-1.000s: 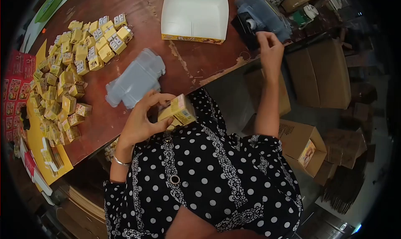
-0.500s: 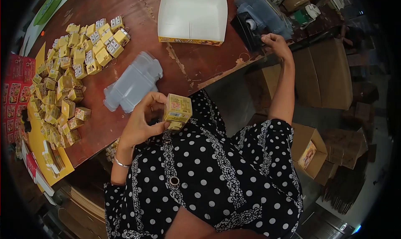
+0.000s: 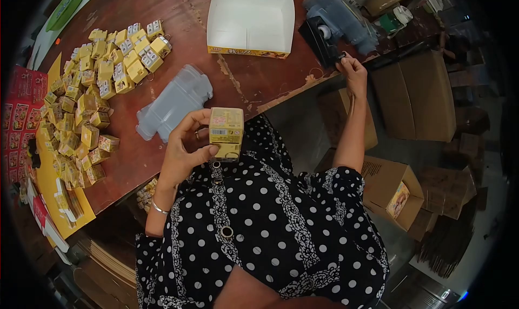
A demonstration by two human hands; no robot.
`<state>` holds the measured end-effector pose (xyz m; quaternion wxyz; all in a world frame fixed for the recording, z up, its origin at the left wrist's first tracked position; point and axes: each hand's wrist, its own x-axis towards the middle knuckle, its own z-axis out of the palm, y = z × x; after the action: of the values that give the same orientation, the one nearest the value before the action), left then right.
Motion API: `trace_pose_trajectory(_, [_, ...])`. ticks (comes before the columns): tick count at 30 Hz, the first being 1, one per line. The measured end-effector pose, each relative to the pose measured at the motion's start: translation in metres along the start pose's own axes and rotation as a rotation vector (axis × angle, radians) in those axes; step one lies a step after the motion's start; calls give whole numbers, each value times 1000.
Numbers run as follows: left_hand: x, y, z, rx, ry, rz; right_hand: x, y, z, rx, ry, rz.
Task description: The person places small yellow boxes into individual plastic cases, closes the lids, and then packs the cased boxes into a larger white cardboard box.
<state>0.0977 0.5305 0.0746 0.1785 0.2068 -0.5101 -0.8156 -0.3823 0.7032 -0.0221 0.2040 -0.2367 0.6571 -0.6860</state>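
Observation:
In front of my chest, my left hand (image 3: 186, 147) grips a small yellow printed box (image 3: 226, 124) between thumb and fingers. A barcode shows on its side, and a second yellow part sits right below it. My right hand (image 3: 353, 74) is at the table's edge, fingertips pinched together at the near end of a black tape dispenser (image 3: 319, 44) with a white roll. Whatever is between those fingertips is too small to see. Flat clear plastic box blanks (image 3: 175, 101) lie on the table just beyond my left hand.
Yellow boxed pieces (image 3: 81, 131) and loose yellow-and-white keychain toys (image 3: 132, 52) are heaped at the left. An open white display box (image 3: 248, 22) stands at the back. More clear plastic sheets (image 3: 340, 17) lie behind the dispenser. Cardboard cartons (image 3: 397, 193) stand on the floor at right.
My right hand has shifted slightly left and down, its fingers at the dispenser's end. The yellow box in my left hand has turned more upright and moved a little left.

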Motion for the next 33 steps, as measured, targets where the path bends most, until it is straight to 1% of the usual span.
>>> trace_pose_trajectory(1, [0, -1, 0, 0, 1, 1, -2, 0, 3, -19, 42, -47])
trace_pose_trajectory(2, [0, -3, 0, -34, 5, 29, -4, -2, 6, -19, 39, -48])
trace_pose_trajectory(4, [1, -3, 2, -73, 25, 61, -9, -8, 12, -57, 66, -118])
trace_pose_trajectory(5, [2, -3, 3, -99, 25, 79, -9, -10, 13, -116, 73, -138])
trace_pose_trajectory(6, [0, -3, 3, -124, 41, 94, -9, -12, 13, -171, 66, -150])
trace_pose_trajectory(9, [-1, -1, 3, -241, 10, 135, -5, -22, 7, -520, 27, -238])
trace_pose_trajectory(10, [0, 0, 3, -246, -13, 187, 1, -16, 0, -531, 8, -274])
trace_pose_trajectory(12, [-4, 3, 3, -262, 22, 205, 10, -9, -9, -533, -28, -321])
trace_pose_trajectory(14, [-8, 9, 4, -266, 27, 228, 9, -9, -17, -1026, 36, -677])
trace_pose_trajectory(15, [-11, 11, 5, -267, 36, 235, 2, -14, -16, -1023, 27, -684])
trace_pose_trajectory(17, [-15, 13, 7, -125, 142, 300, -9, -30, -7, -803, 255, -354])
trace_pose_trajectory(18, [-13, 11, 8, -126, 146, 299, -30, -57, 27, -490, 236, -313])
trace_pose_trajectory(20, [-10, 3, 9, 142, 255, 428, -79, -101, 100, -91, 60, -260])
trace_pose_trajectory(21, [-8, -1, 9, 143, 241, 418, -106, -119, 134, 20, -49, -233])
trace_pose_trajectory(22, [-6, -6, 9, 288, 310, 491, -130, -130, 162, 131, -160, -211])
trace_pose_trajectory(23, [-4, -8, 10, 432, 380, 566, -147, -130, 179, 199, -292, -191])
trace_pose_trajectory(24, [-3, -8, 10, 432, 372, 565, -161, -130, 194, 268, -429, -170])
trace_pose_trajectory(26, [-5, -6, 9, 701, 459, 716, -190, -153, 225, 312, -569, -8])
trace_pose_trajectory(27, [-5, -6, 8, 705, 460, 717, -195, -152, 232, 315, -570, -9])
trace_pose_trajectory(29, [-5, -6, 5, 767, 469, 820, -200, -148, 241, 293, -576, 47])
trace_pose_trajectory(33, [-6, -3, 3, 831, 471, 878, -199, -145, 247, 268, -595, 73])
